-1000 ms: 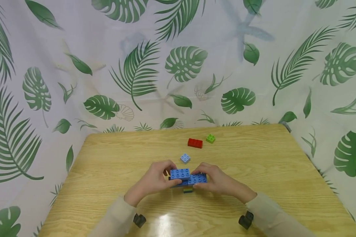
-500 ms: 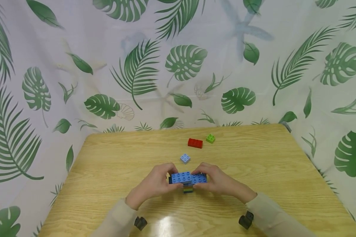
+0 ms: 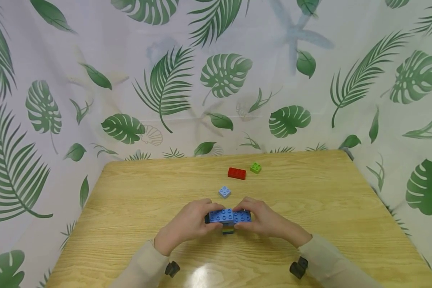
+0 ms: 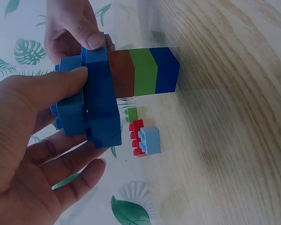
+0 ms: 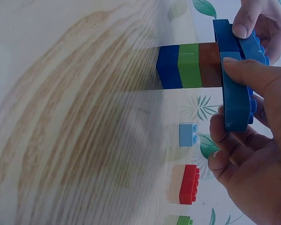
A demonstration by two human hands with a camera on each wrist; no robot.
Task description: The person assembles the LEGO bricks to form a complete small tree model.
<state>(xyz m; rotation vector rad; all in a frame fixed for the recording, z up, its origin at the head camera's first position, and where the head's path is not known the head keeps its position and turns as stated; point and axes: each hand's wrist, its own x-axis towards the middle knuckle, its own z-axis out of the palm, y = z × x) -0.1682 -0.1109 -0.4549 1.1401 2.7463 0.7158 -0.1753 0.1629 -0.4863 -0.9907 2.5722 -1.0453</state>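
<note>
A brick tower stands on the table, with a dark blue brick (image 4: 167,70) at the bottom, then a green brick (image 4: 145,70) and a brown brick (image 4: 122,72). Across its top lie two long blue bricks end to end, the left one (image 5: 227,38) and the right one (image 5: 235,105). My left hand (image 3: 187,222) pinches another long blue brick (image 3: 222,216), which sits over them and bridges toward the right one; whether it is fully pressed down I cannot tell. My right hand (image 3: 266,219) grips the right blue brick between thumb and fingers.
Behind the tower lies a small light blue brick (image 3: 225,192). Farther back are a red brick (image 3: 237,173) and a small lime green brick (image 3: 255,167) on the wooden table (image 3: 147,184). A leaf-patterned curtain (image 3: 180,148) hangs beyond the table's far edge.
The upper blue brick has shifted slightly right and down over the lower blue bricks, my left hand moving with it. My right hand has stayed in place on its brick.
</note>
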